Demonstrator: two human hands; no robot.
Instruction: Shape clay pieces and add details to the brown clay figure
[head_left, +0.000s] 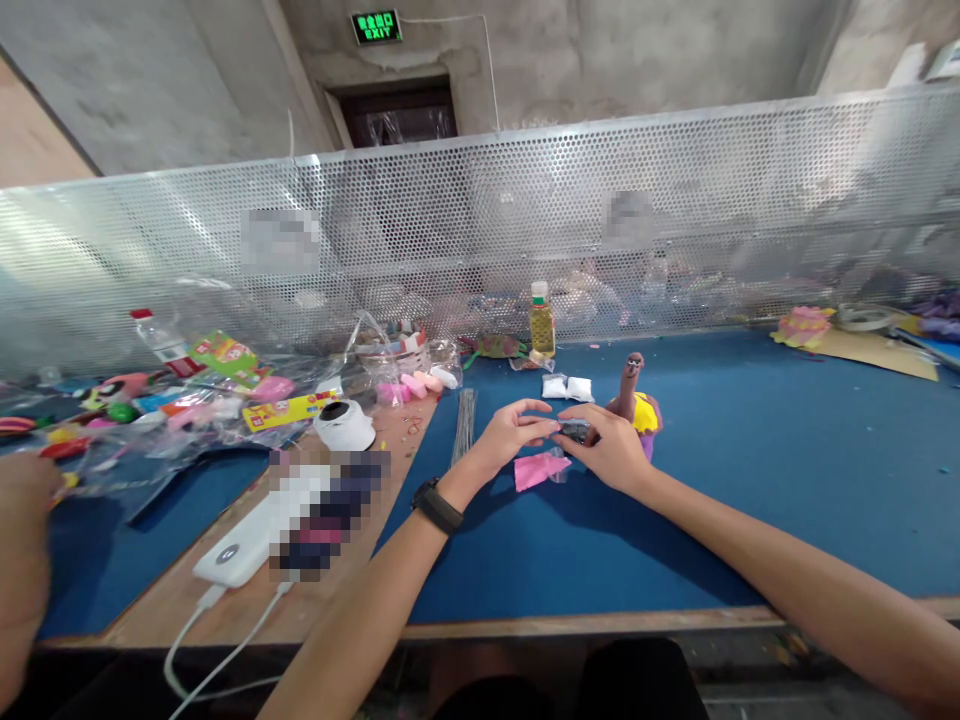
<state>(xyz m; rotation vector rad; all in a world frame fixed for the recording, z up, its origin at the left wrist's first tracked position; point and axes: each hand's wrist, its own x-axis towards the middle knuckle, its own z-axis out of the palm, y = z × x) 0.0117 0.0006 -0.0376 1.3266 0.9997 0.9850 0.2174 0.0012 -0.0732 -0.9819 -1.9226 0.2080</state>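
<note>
A small dark packet with a shiny, clear-looking wrapper [575, 431] is held up over the blue mat [570, 560]. My right hand [616, 450] grips it from the right between thumb and fingers. At its left edge, the thumb and fingertips of my left hand [517, 432] pinch together. Just below lies a pink piece with a bit of clear plastic [536, 471]. Behind my hands are two white packets [566, 388]. Beyond my right hand stands a clay figure with a brown neck and yellow body [645, 410], partly hidden by that hand.
Left of my hands lies a bundle of thin wires [465, 420]. A bottle of yellow liquid [541, 322] stands by the perforated metal screen [450, 240]. A white power bank [259, 535] with cables and a white roll [345, 427] lie left. Another person's arm [22, 560] reaches in there.
</note>
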